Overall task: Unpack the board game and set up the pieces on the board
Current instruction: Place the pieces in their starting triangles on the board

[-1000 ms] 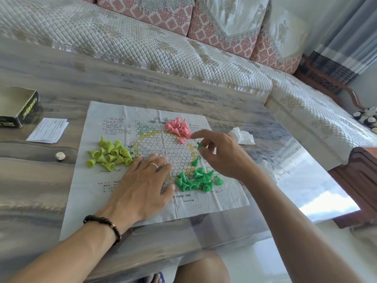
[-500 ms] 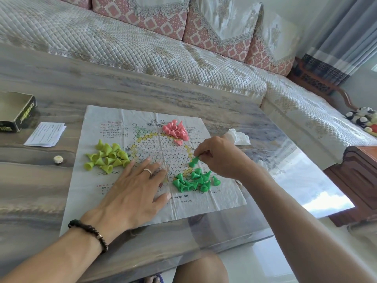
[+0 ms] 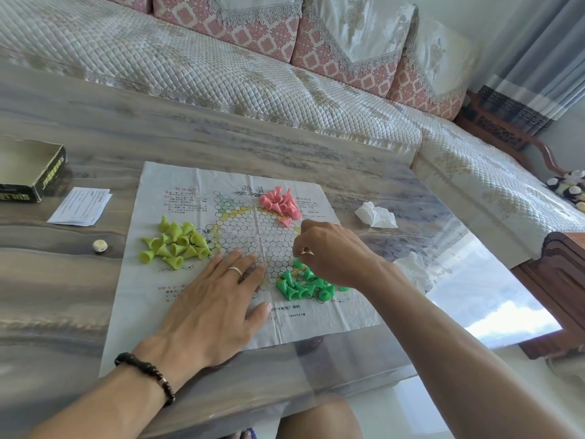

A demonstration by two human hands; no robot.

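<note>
A creased paper board [image 3: 190, 191] with a hexagon grid lies flat on the table. Three loose heaps of cone pieces sit on it: yellow-green ones [image 3: 175, 243] at the left, pink ones [image 3: 280, 202] at the top, green ones [image 3: 304, 285] at the lower right. My left hand [image 3: 215, 305] lies flat on the board's lower middle with its fingers spread, holding nothing. Just above the green heap, my right hand [image 3: 335, 251] has its fingertips pinched on the top of a single green piece [image 3: 297, 263] standing on the grid's right side.
An open game box [image 3: 31, 172], a folded leaflet [image 3: 80, 205] and a small die [image 3: 100, 246] lie left of the board. A crumpled tissue [image 3: 376, 215] and a plastic wrap [image 3: 414, 270] lie to the right. A quilted sofa [image 3: 253, 83] runs behind the table.
My right hand brought one green piece from above the grid down to the board beside the green heap. My left hand stayed flat on the paper.
</note>
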